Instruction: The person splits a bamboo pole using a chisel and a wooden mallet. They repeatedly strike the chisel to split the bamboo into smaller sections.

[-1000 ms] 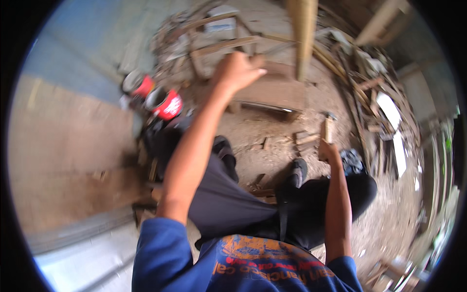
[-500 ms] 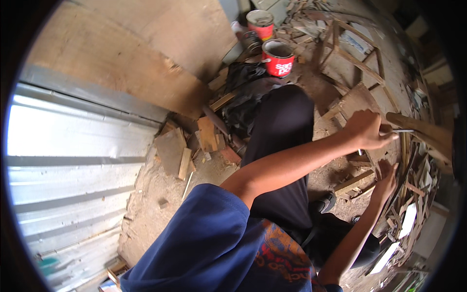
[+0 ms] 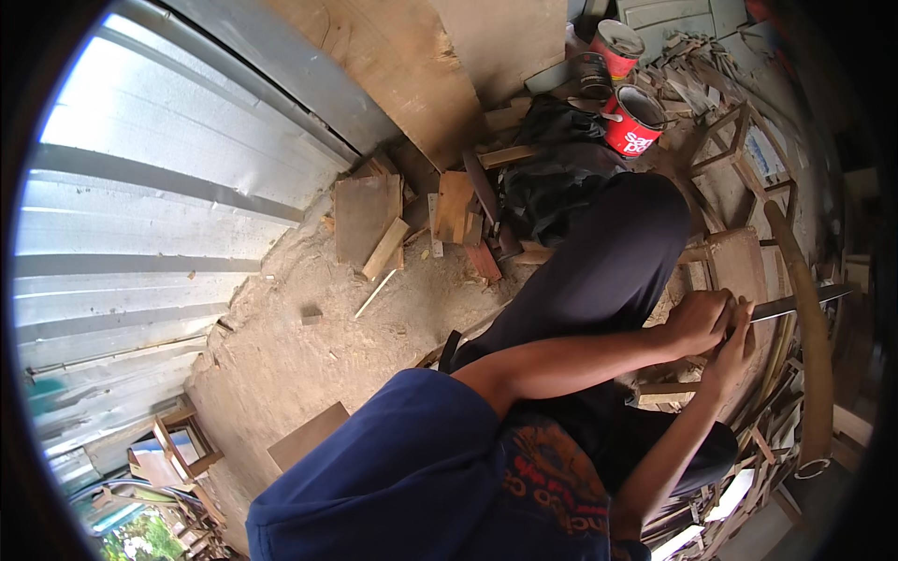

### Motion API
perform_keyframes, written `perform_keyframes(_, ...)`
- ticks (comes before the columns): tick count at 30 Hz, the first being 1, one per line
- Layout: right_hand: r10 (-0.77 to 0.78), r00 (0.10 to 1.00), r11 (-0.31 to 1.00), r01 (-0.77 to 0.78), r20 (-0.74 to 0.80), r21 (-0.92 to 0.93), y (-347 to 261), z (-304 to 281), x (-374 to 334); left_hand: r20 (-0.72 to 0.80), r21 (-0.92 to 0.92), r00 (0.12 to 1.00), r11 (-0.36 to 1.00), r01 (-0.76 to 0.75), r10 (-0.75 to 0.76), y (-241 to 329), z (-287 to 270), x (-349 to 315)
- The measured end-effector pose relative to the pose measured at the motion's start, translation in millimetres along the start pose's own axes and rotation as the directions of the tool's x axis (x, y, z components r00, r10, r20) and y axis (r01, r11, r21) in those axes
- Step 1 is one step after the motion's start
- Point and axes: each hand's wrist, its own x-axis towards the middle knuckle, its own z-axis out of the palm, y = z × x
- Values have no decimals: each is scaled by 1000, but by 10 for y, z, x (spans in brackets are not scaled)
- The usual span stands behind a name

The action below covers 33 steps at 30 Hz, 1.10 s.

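My left hand is closed around the near end of a narrow flat metal blade, whose grip my fingers hide. Pressed against it, my right hand has its fingers lying close together at the base of the blade. The blade points right and crosses a long, curved wooden stick, thick as a tool handle. A ring shows at the stick's lower end. What holds the stick up is hard to see. Beneath my hands is a wooden board.
Red cans stand beyond my raised knee, beside black plastic sheeting. Wood offcuts lie on the dirt floor near a corrugated metal wall. A wooden frame and scrap strips crowd the right side.
The view has turned, shifting the cans and offcuts rightward. My right hand, apart from the left before, now meets it at the tool. More of the blade and the curved stick shows.
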Motion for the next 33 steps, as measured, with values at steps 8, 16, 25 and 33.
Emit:
perform_keyframes(8,2,994,994,-14,-107,-107,272,18,142,-83,113,979,978,-176,186,-114,62,-84)
perform_keyframes(16,90,991,962,-60,-101,265,381,-99,204,-5,-183,929,913,-364,369,719,-1307,-129)
perform_keyframes(25,-159,975,842,53,153,537,-1208,704,-205,-796,-41,605,999,7,-37,203,-3610,-402)
perform_keyframes(33,-82,874,873,-170,480,458,-733,1784,-535,-866,227,500,879,419,-14,-1329,-4143,-1499)
